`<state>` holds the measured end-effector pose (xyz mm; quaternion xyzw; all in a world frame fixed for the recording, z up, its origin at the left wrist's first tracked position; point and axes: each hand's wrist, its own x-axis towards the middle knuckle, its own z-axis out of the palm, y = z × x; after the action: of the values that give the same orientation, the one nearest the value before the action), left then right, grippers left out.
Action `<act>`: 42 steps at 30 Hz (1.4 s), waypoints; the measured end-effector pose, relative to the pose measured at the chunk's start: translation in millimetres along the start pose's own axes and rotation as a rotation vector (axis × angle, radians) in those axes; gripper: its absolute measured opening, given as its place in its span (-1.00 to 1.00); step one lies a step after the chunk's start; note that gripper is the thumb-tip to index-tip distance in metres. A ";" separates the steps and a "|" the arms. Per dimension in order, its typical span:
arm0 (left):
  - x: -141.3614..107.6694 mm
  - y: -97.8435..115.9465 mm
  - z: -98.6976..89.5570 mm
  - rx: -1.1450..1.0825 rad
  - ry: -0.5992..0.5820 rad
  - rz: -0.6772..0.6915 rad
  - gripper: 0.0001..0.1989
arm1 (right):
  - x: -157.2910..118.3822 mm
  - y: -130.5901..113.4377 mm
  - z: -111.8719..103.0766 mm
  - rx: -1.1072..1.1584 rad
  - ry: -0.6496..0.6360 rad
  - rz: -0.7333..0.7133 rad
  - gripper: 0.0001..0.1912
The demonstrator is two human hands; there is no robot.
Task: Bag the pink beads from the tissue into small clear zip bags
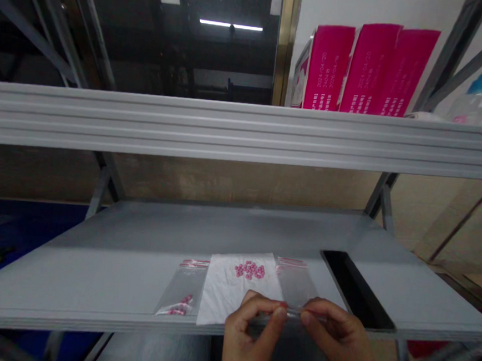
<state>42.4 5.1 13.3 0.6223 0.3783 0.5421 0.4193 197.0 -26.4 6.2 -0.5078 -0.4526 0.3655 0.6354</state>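
Observation:
Both hands are at the table's front edge, fingertips pinched a short way apart. My left hand (254, 329) and my right hand (333, 332) hold between them a thin, clear, shiny item (294, 312), too small to make out fully. Just behind them lies a white cloth or tissue (224, 287) with a cluster of pink beads (249, 269) on it. To its left is a clear zip bag (186, 284) with several pink beads in its lower part. A second clear zip bag (297, 279) lies right of the tissue, partly behind my hands; no beads show in it.
A black flat device (357, 290) lies at the right on the grey table (93, 258). A metal shelf beam (228, 129) crosses above, carrying pink boxes (329, 68) and a blue-topped bottle (477, 96). Slanted metal supports stand at both sides.

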 end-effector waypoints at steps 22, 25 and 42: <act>87.3 -16.9 36.4 0.453 0.079 -0.018 -0.88 | 97.4 19.7 -21.8 -0.220 0.121 0.000 -0.60; 78.3 -9.4 18.2 0.517 0.105 0.019 -0.80 | 97.7 19.0 -31.2 -0.319 0.210 -0.068 -0.62; -0.3 -38.1 -137.8 1.000 0.398 0.226 -0.73 | -8.2 15.5 153.8 -0.681 -0.410 -0.630 -0.56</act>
<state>-94.9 33.9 -13.9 0.6678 0.5927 0.4450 -0.0682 48.8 17.7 0.8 -0.4429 -0.7926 0.0802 0.4113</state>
